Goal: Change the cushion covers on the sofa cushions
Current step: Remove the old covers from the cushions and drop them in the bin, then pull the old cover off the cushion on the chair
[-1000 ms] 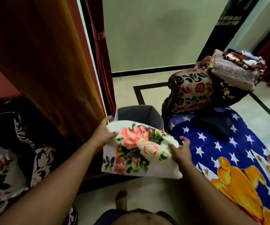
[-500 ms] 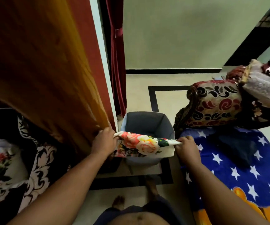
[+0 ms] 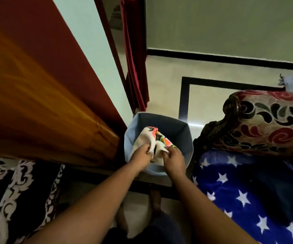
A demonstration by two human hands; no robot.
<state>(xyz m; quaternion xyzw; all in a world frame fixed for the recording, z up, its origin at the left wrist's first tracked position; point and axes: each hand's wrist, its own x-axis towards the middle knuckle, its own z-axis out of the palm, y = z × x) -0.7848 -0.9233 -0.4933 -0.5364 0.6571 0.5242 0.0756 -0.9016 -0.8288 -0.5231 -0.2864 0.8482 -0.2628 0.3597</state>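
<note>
Pinching the bunched floral cover (image 3: 153,140), both hands (image 3: 143,155) (image 3: 173,158) have lowered it into the grey bin (image 3: 181,124); that old cover looks discarded.

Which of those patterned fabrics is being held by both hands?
The white floral cushion cover, inside the grey bin; the star blanket lies untouched.

The grey fabric bin (image 3: 177,125) is standing open-topped; an orange curtain (image 3: 45,111) is crowding its left, a red-patterned sofa arm (image 3: 265,124) its right, bare floor lying beyond it.
</note>
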